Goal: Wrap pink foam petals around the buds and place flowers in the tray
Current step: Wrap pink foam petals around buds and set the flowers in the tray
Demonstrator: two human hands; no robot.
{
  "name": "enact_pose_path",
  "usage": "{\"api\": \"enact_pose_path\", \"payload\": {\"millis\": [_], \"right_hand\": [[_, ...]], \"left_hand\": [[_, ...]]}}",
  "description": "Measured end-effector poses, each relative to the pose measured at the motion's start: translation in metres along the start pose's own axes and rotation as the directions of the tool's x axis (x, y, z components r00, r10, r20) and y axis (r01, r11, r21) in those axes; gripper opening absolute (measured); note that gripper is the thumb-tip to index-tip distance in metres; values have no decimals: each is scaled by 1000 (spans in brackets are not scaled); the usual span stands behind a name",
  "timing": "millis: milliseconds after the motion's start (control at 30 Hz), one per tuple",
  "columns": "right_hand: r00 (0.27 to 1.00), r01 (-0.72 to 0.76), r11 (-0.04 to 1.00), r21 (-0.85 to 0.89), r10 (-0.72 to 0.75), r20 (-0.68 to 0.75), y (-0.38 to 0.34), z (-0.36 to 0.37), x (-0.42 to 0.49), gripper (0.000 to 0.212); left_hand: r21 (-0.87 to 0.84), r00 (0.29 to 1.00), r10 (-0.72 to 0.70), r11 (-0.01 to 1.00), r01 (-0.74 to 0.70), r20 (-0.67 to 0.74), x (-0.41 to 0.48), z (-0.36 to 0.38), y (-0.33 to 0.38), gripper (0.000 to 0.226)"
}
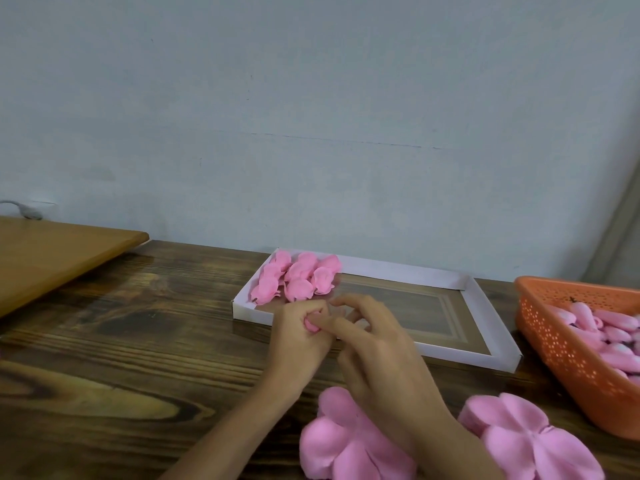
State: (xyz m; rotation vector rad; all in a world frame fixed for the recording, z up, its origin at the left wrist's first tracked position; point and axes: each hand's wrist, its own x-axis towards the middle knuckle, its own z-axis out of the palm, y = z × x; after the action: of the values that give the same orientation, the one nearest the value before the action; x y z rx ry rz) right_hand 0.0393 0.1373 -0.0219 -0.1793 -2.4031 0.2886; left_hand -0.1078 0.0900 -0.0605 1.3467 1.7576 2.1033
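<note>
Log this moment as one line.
stage: wrapping | left grip: holds pink flower | right grip: touches it | tray: finished flowers in far-left corner
</note>
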Motion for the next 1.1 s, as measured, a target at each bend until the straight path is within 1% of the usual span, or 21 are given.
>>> {"api": "enact_pose_path", "payload": {"millis": [33,100,133,167,200,233,267,300,400,533,600,667,733,800,900,967,1000,1100], "right_hand": [[1000,-8,999,35,8,-14,2,-3,2,53],[994,-93,985,144,99,-35,10,-14,5,39],[986,-165,973,160,163,22,16,-21,6,27],[964,-233,965,117,214,154,21,-28,7,14],[915,-275,960,50,245,320,22,-33,7,9],[856,-283,959,5,250,452,22,-35,6,17],[812,-286,958,4,240,532,21,-34,4,22],[797,-282,959,17,225,561,19,-31,3,22],[827,-258,965,37,201,525,16,-25,3,13],[842,-260,964,63,194,503,20,-26,3,11],[852,-234,970,66,172,495,18,-24,2,9],[856,-240,962,126,149,496,18,-24,2,6],[835,-301,917,263,120,537,18,-27,4,4],[817,-379,841,386,108,566,17,-31,5,3],[820,-452,744,492,130,557,20,-31,4,3],[820,-487,700,523,161,549,24,-28,2,4],[812,-501,700,509,177,556,26,-27,2,7],[753,-536,747,393,212,623,28,-28,3,31]], "left_hand": [[-18,1000,-16,1000,17,11,0,-1,4,50],[-105,995,-103,989,102,-9,2,-5,8,55],[-166,986,-165,973,160,-15,4,-8,8,57],[-230,976,-219,950,213,-1,5,-10,8,57],[-279,968,-251,928,245,14,6,-13,8,56],[-314,963,-267,912,262,29,7,-14,9,56],[-346,960,-278,897,275,42,8,-16,10,56],[-376,955,-291,881,288,49,8,-16,10,56],[-442,943,-326,838,321,68,8,-17,10,56],[-516,923,-378,778,358,72,9,-19,10,55],[-529,920,-384,768,362,73,10,-19,11,55],[-533,919,-388,763,364,73,10,-19,11,56],[-537,917,-393,760,367,70,11,-19,10,58],[-540,916,-396,758,366,63,12,-19,9,59],[-545,914,-401,752,370,65,12,-19,8,57],[-539,912,-403,752,380,79,12,-19,7,55],[-537,911,-404,752,383,83,12,-19,7,55],[-528,912,-400,757,384,89,11,-19,7,55]]}}
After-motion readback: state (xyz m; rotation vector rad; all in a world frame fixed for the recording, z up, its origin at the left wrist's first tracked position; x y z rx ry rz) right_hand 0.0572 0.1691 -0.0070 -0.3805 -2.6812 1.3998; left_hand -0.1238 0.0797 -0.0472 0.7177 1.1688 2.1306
